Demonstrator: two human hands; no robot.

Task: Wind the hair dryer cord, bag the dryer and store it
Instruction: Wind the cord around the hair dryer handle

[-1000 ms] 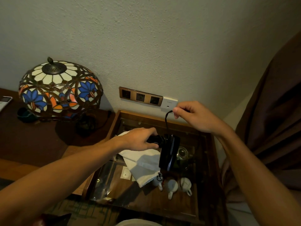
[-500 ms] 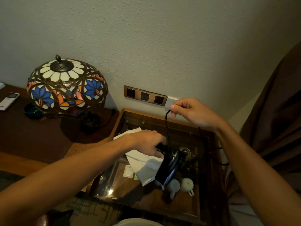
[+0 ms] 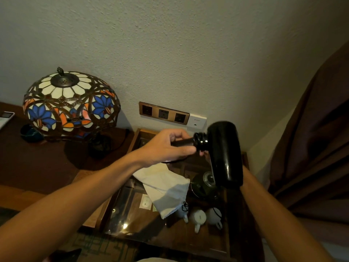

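Hair dryer (image 3: 225,154) up in the air, handle gripped in the left hand (image 3: 166,146), fingers curled tight round it! Its black barrel hangs over the glass-topped table (image 3: 207,242) and hides the right hand, so I cannot tell how those fingers lie. Below lies the white cloth bag (image 3: 164,188), beside the white cups (image 3: 200,217).

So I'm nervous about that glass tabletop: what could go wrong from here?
1. The left hand grips only the handle of the hair dryer, whose heavy head hangs over the glass-topped table; a slip could strike the glass.
2. The right hand is hidden behind the dryer, so its hold on the cord cannot be confirmed.
3. A swinging cord could snag the white cups or the cloth bag.
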